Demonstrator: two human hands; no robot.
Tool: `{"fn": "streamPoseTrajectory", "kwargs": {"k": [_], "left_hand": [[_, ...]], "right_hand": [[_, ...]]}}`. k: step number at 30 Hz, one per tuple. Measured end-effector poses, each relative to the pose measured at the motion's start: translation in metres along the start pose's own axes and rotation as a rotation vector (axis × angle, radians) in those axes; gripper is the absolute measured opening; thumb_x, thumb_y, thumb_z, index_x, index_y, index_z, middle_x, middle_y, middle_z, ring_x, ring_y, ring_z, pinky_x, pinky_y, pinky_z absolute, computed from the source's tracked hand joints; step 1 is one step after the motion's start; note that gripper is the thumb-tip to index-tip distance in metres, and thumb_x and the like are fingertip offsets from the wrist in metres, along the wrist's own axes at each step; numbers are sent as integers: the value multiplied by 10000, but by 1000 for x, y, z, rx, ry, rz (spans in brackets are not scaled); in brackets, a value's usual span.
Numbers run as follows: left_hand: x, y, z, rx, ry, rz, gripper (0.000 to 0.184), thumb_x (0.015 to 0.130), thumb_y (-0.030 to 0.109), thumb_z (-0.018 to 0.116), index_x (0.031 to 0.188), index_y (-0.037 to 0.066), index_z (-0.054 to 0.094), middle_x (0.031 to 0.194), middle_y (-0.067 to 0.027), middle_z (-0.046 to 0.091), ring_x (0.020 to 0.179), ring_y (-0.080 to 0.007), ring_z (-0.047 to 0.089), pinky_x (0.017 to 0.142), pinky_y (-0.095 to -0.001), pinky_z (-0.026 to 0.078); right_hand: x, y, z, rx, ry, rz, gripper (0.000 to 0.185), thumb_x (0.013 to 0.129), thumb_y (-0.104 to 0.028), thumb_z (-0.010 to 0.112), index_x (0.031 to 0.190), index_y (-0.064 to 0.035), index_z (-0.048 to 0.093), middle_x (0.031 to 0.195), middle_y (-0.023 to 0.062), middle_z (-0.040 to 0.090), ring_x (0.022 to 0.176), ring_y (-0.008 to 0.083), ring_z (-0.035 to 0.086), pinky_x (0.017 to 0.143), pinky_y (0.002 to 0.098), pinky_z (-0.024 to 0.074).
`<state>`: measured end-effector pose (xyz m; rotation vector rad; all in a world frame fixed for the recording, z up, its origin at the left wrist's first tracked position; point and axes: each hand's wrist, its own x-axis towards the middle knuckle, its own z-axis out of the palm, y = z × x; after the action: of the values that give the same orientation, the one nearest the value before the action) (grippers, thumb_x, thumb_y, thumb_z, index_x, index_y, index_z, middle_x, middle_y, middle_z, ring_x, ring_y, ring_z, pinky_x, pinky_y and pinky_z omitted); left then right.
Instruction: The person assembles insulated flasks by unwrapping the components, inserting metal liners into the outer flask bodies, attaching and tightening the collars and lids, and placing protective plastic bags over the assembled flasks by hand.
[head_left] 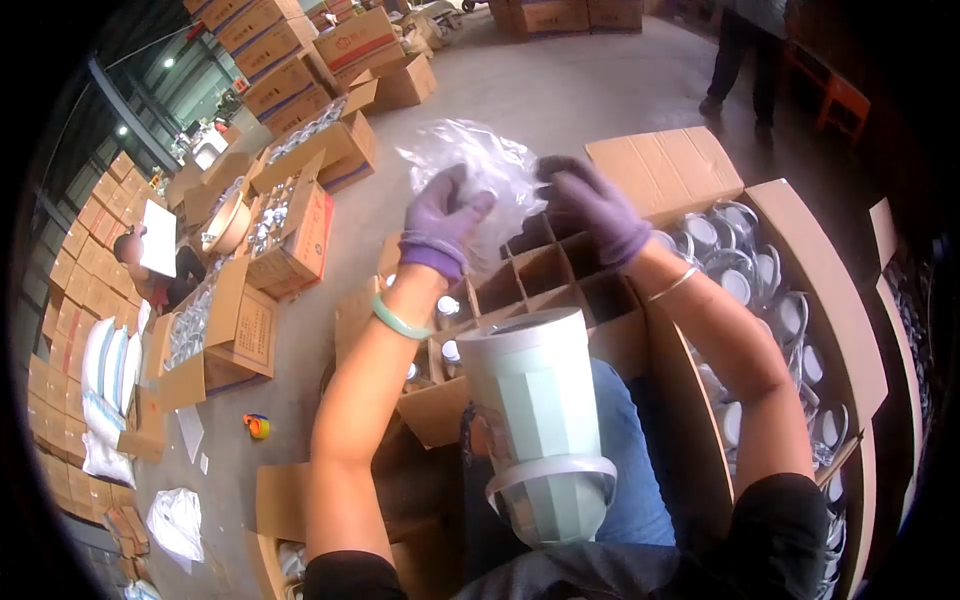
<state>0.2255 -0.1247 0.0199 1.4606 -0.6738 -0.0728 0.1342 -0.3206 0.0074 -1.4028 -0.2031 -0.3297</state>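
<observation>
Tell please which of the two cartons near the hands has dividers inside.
The carton straight ahead: dividers split it into cells, while the carton at right holds loose grey pieces.

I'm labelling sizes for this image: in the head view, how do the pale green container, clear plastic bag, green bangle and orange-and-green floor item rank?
1. Pale green container
2. Clear plastic bag
3. Green bangle
4. Orange-and-green floor item
</observation>
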Motion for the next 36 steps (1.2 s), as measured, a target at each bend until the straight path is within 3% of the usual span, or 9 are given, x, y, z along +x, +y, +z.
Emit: {"fn": "streamPoseTrajectory", "kwargs": {"k": [3,10,15,18,24,30,34,35,36], "left_hand": [[-30,20,17,301,-65,8,475,810,57,725,1231,-46,531,1116,-80,617,1004,-140,574,887,-268,476],[-81,-65,-45,528,274,-141,217,839,38,597,1053,11,629,918,-57,646,843,-137,591,763,-258,485],[-110,-185,-87,-599,280,-744,283,944,239,506,1101,34,620,983,-88,659,902,-183,626,787,-301,521],[-140,-107,-59,-230,232,-307,295,975,292,481,1118,53,579,1031,-76,644,938,-182,607,825,-301,509],[-222,-2,-40,-89,87,-198,213,972,249,461,944,59,554,715,29,546,589,-28,485,515,-178,375],[-249,-6,-61,867,-250,240,241,762,62,598,992,-8,577,912,-228,627,785,-403,615,727,-435,515],[-295,-26,-72,1017,-426,59,465,694,108,591,1141,-20,571,1049,-270,590,961,-457,545,855,-515,454],[-296,-11,-60,841,-473,-13,426,676,89,572,1092,-3,586,997,-276,596,938,-464,548,875,-521,449],[-301,-12,-58,881,-438,182,363,661,49,533,1015,6,600,949,-264,598,916,-450,563,876,-517,456]], "right_hand": [[2,-5,22,-222,-175,122,439,843,-275,730,1151,9,599,1017,86,664,880,152,627,778,273,513],[-33,23,-15,634,19,128,282,923,-135,581,1166,4,545,1014,100,652,899,215,653,803,325,559],[-69,98,-45,247,-206,307,237,870,-134,602,1083,-33,576,900,41,610,789,111,587,727,238,492],[-98,58,-29,427,-264,299,182,846,-102,586,1006,-15,579,870,44,589,746,105,546,655,233,437],[-132,18,-26,101,-489,32,119,805,-78,533,833,8,611,878,101,626,879,225,573,852,361,431],[-155,2,-18,-114,-715,-113,190,825,-98,559,941,23,650,924,140,657,936,283,605,910,403,441],[-196,-5,-11,-495,-775,109,322,779,-158,672,1058,1,654,961,167,655,875,312,602,827,407,454],[-203,14,-6,-577,-825,-381,281,774,-214,679,989,-35,656,919,160,648,832,327,600,841,431,420],[-218,21,-6,-671,-891,-257,201,778,-236,667,877,-63,639,854,135,632,827,331,596,878,430,376]]}}
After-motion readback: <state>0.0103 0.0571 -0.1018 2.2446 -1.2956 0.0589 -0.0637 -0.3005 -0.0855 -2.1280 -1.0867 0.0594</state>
